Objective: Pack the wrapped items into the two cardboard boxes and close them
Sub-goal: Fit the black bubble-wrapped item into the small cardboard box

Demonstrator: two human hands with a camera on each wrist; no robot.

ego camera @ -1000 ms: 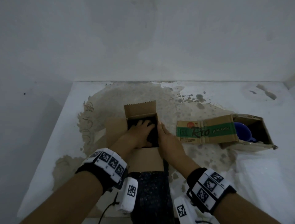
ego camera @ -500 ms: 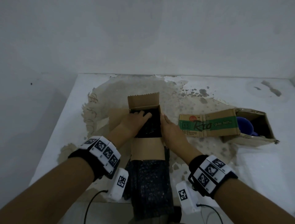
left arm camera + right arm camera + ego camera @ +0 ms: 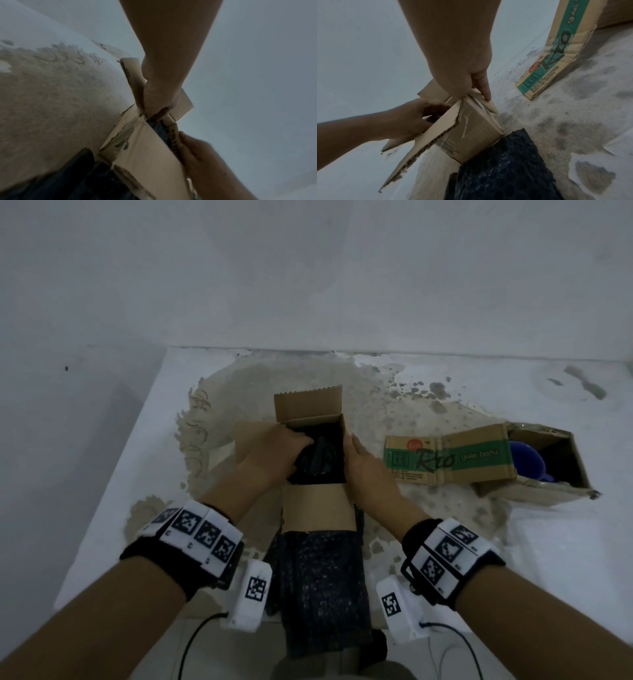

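A small cardboard box (image 3: 318,508) stands mid-table with its flaps open. Inside lies a black bubble-wrapped item (image 3: 322,457). My left hand (image 3: 274,450) reaches into the box from the left, fingers curled down round the wrapped item (image 3: 157,127). My right hand (image 3: 366,467) holds the box's right wall, the thumb at the rim and a finger straight along the outside (image 3: 484,88). To the right lies the second box (image 3: 548,491), open, with a blue cup (image 3: 524,457) in it and its green printed flap (image 3: 448,460) folded out.
A sheet of black bubble wrap (image 3: 322,594) lies under the small box's near flap and hangs over the table's front edge. The white table (image 3: 120,491) has a worn brown patch. A wall stands close behind. Cables hang from both wrists.
My left hand has slid toward the box's left side, so more of the black wrapped item shows. The right hand stays on the right wall.
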